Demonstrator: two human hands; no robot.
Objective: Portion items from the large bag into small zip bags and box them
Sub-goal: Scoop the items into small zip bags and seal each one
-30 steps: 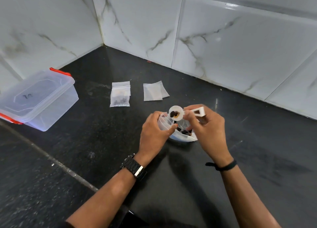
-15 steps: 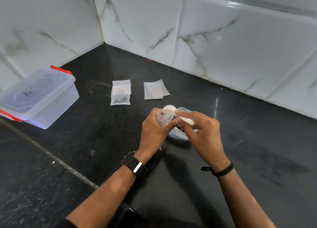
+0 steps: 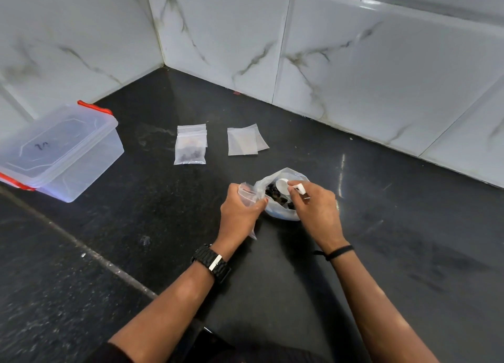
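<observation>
Counter stone (image 3: 381,253), black and glossy, runs back to the marble-tiled wall (image 3: 381,76), which turns a corner at the far left. My left hand (image 3: 240,212) pinches a small zip bag (image 3: 246,195), fingers curled round its mouth, just left of the large bag (image 3: 283,199). That large bag sits on the counter between my hands, its top spread wide, dark pieces (image 3: 274,193) heaped inside. My right hand (image 3: 317,212) is closed on the handle of a white scoop (image 3: 283,184), whose bowl dips into the bag's opening. Behind, well apart from my hands, lie filled small bags (image 3: 190,147) and, beside them to the right, flat empty ones (image 3: 245,141). A clear plastic box (image 3: 60,152) with red clips stands lidded at the far left, near the wall. Bare counter lies to the right of the large bag, and between my hands and the box.
</observation>
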